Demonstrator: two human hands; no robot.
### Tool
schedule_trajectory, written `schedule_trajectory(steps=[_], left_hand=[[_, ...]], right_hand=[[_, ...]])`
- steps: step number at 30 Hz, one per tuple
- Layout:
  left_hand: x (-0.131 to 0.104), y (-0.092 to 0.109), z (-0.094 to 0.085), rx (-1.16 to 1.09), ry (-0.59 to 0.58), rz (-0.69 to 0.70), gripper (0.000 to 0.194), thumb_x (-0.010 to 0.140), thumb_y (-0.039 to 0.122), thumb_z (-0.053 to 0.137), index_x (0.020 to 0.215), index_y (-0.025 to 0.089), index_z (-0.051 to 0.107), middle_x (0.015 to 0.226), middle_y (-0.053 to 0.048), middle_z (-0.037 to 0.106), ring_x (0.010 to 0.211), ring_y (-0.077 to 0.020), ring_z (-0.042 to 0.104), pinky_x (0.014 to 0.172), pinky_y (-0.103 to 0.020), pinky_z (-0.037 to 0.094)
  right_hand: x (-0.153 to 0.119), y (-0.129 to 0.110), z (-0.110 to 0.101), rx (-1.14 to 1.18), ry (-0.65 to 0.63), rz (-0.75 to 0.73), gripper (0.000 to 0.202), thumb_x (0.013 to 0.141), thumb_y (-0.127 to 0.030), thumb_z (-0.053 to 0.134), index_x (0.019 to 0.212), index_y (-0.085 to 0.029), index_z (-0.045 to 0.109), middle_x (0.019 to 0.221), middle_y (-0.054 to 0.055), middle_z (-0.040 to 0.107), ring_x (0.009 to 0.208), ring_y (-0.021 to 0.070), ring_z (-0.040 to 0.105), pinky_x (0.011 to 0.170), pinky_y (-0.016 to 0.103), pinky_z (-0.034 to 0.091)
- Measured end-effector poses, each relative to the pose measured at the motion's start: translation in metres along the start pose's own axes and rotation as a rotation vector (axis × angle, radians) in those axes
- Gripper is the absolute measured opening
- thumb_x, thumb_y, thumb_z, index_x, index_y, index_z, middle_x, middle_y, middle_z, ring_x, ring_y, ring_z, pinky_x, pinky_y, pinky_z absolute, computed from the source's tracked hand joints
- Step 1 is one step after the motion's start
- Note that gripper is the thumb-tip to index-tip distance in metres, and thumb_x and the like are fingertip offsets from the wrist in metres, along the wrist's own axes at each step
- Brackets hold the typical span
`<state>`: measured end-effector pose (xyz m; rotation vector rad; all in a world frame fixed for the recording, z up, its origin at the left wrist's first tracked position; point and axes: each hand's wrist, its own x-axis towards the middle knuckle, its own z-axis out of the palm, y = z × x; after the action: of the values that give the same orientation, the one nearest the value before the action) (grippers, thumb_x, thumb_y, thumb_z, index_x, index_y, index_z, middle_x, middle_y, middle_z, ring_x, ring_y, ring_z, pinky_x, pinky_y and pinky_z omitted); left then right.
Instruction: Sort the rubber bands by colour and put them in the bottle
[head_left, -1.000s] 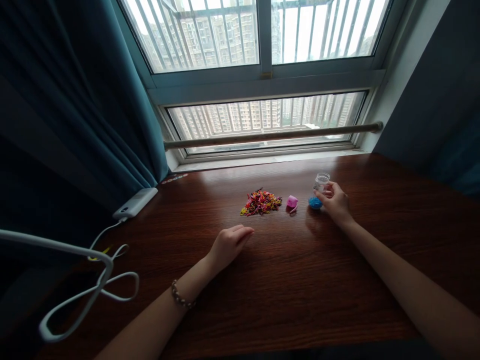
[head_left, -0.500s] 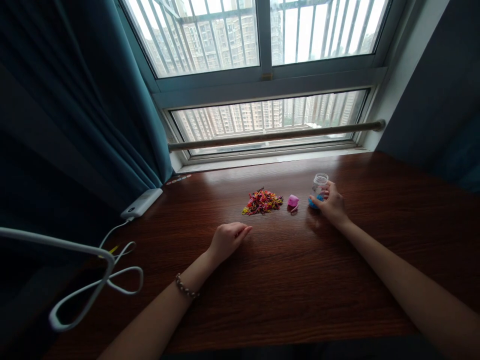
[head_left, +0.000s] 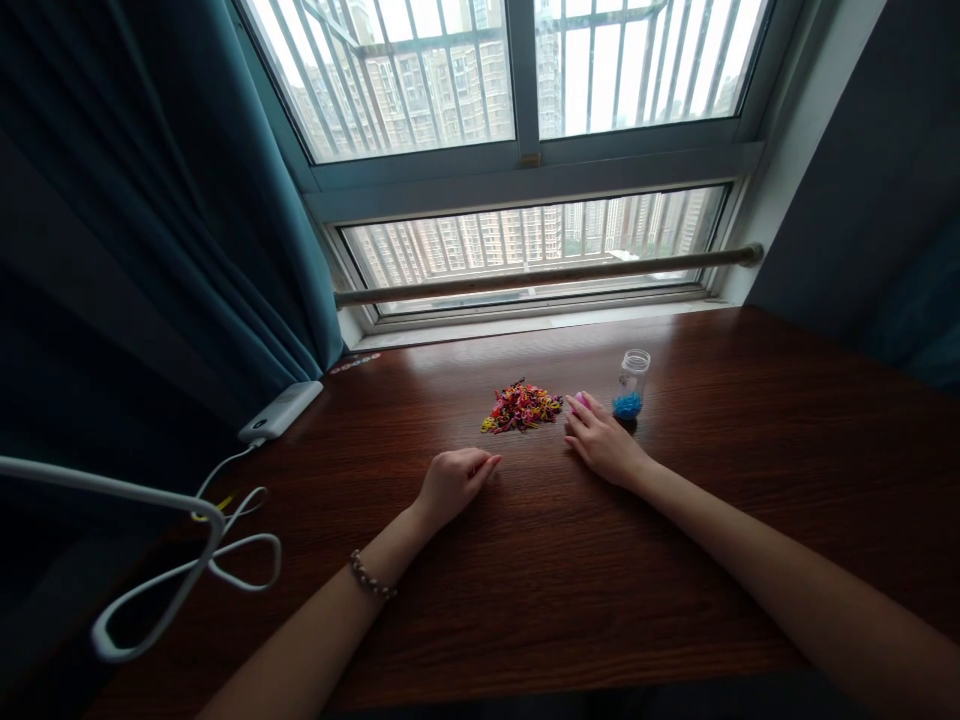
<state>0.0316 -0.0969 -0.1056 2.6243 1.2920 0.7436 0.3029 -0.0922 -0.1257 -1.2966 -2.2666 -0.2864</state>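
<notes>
Right hand (head_left: 604,442): fingers over pink piece (head_left: 582,399), grip indeterminable | left hand (head_left: 454,482): fingers curled closed, nothing visible held | open jar (head_left: 634,372) just right of right fingers: sideways knock could spill blue bits (head_left: 627,406)

Glossy wooden table (head_left: 540,600), shiny jar (head_left: 633,383)

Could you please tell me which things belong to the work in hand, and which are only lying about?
In the work:
small pink object, partly hidden by the right hand
clear cylindrical jar with blue pieces
heap of small multicoloured pieces

Lying about:
flat white rectangular device
thin white cable joined to it
</notes>
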Motion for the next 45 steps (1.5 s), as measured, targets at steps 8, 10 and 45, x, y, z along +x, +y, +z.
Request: schedule_trajectory(steps=[8, 10, 45], left_hand=[[0.000, -0.002, 0.002, -0.013, 0.014, -0.030, 0.034, 0.086, 0.037, 0.041, 0.070, 0.019, 0.064, 0.066, -0.003, 0.065, 0.059, -0.0128, 0.056, 0.060, -0.022, 0.039], [0.001, -0.003, 0.003, -0.031, 0.038, -0.055, 0.033, 0.086, 0.036, 0.041, 0.069, 0.019, 0.064, 0.065, -0.003, 0.064, 0.059, -0.0129, 0.056, 0.060, -0.023, 0.039], [0.049, -0.049, 0.028, -0.228, 0.115, -0.362, 0.025, 0.081, 0.036, 0.046, 0.080, 0.017, 0.063, 0.070, -0.001, 0.062, 0.061, -0.0124, 0.053, 0.058, -0.022, 0.038]], right_hand=[[-0.004, 0.011, 0.009, -0.020, -0.051, 0.131, 0.059, 0.084, -0.043, 0.042, 0.122, 0.002, 0.047, 0.132, 0.022, 0.040, 0.130, 0.0322, 0.021, 0.105, 0.044, 0.027], [-0.003, 0.008, 0.003, 0.012, -0.022, 0.110, 0.054, 0.084, -0.039, 0.043, 0.120, 0.000, 0.049, 0.130, 0.021, 0.042, 0.128, 0.0319, 0.025, 0.104, 0.045, 0.029], [0.030, -0.025, 0.017, 0.422, -0.082, -0.042, 0.019, 0.084, -0.016, 0.044, 0.092, -0.018, 0.062, 0.092, 0.008, 0.059, 0.092, 0.0196, 0.049, 0.083, 0.034, 0.044]])
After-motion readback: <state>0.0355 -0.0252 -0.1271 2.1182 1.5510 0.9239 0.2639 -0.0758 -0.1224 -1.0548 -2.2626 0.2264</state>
